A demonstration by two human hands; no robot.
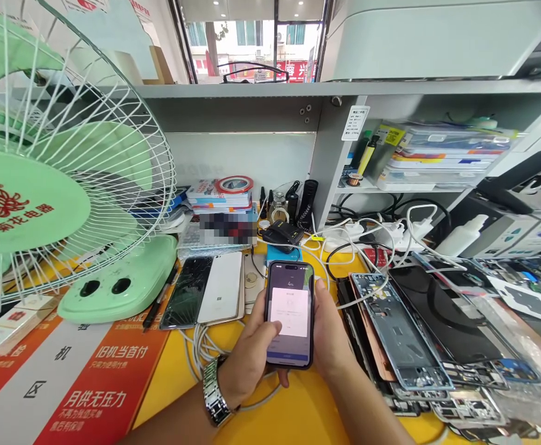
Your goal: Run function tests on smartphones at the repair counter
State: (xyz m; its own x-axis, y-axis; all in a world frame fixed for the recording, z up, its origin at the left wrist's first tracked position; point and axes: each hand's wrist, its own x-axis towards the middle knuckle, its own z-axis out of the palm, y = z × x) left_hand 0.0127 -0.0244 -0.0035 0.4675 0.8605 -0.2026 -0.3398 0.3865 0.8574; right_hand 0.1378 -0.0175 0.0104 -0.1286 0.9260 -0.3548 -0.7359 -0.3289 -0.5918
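A smartphone [289, 340] in a dark case is held upright over the yellow desk, its screen lit with a white pop-up box. My left hand [251, 351], with a metal watch [213, 392] on its wrist, is closed round the phone's left side, and its thumb lies on the screen's left edge. Along the right edge of the phone my right hand [330, 330] is also closed on it; its fingers are mostly hidden behind. The small text on the screen is too fine to read.
A green fan [117, 278] stands at the left on an orange printed mat [99, 383]. Beside it lie a cracked black phone [187, 293] and a white phone [221, 287]. Opened phone frames [400, 334] are piled at the right. White cables [391, 232] tangle below the shelf [252, 91].
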